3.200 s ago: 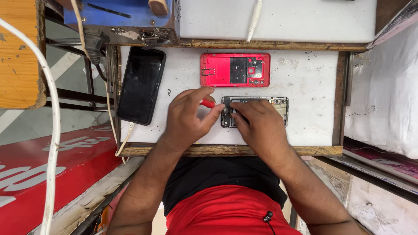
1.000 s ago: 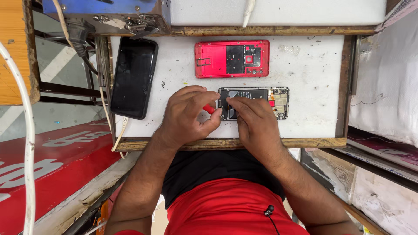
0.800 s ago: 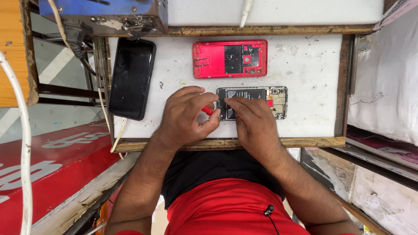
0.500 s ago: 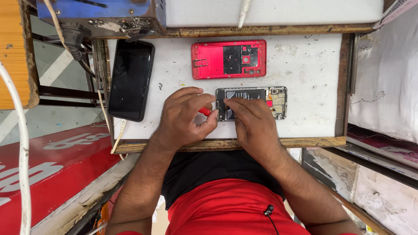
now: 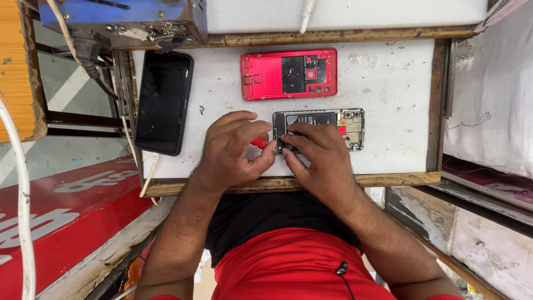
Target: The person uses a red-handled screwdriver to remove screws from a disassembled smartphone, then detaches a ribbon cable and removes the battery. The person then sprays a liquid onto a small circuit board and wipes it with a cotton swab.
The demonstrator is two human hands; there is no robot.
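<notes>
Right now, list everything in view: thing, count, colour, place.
opened phone: one, dark insides showing, on the white worktop under the hands
red back cover: one, red, inner side up, above the opened phone
black phone: one, black, screen dark, at the worktop's left edge
red-handled tool: one, mostly hidden in the left hand
white worktop: one, white, wooden frame
blue box: one, top left
white cable: one, far left
left hand: grips the tool
right hand: rests on the opened phone
</notes>
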